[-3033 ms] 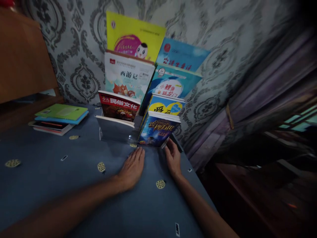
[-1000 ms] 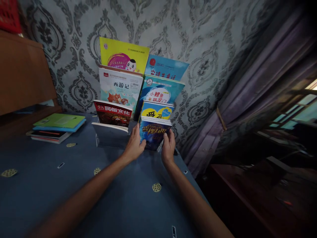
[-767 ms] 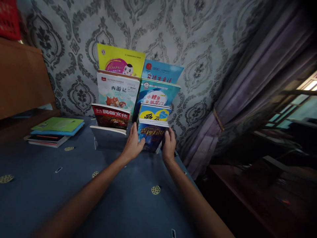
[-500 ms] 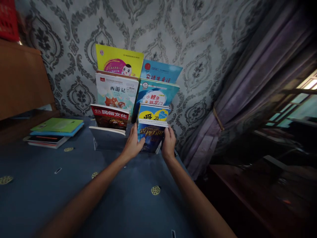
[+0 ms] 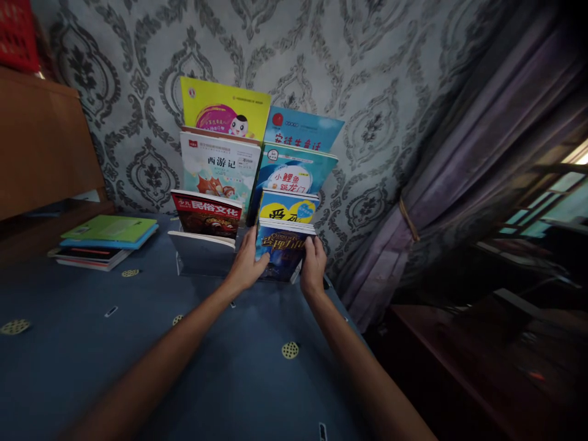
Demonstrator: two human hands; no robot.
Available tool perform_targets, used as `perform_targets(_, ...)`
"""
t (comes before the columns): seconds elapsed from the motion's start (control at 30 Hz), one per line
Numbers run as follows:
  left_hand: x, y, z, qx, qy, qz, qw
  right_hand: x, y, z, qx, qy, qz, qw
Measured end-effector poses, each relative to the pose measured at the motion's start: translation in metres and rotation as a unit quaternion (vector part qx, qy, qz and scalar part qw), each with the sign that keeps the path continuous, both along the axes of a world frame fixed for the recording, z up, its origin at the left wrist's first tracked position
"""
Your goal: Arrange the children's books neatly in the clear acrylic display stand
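My left hand grips the left edge of a dark blue book, thumb across its cover. On the book's right edge are the curled fingers of my right hand. The book stands upright at the front right of a clear rack, with white page edges showing along its top. Just behind it is a yellow and blue book, and farther back a teal book. To the left of my hands stand a red and dark book and a grey-covered book.
A white book, a yellow book and a light blue book fill the rack's rear. A small book stack lies left on the blue tablecloth. The patterned wall is behind; a curtain hangs right.
The view has shifted a little, so the rack and stack appear slightly farther right. Both hands stay on the dark blue book, which has hardly moved in the rack.
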State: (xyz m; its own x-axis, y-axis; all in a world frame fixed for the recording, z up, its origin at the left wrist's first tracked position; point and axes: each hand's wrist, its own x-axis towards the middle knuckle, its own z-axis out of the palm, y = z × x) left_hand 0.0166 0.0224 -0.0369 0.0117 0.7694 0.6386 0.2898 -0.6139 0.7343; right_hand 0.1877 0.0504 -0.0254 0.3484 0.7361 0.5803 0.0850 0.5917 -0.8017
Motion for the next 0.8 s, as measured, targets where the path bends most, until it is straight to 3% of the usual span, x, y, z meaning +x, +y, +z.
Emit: perform_targets(0.8, -0.003, -0.002, 0.011, 0.003, -0.015, -0.012, 1.0, -0.001, -0.001, 0.002, -0.002, 0.015, 0.001, 1.0)
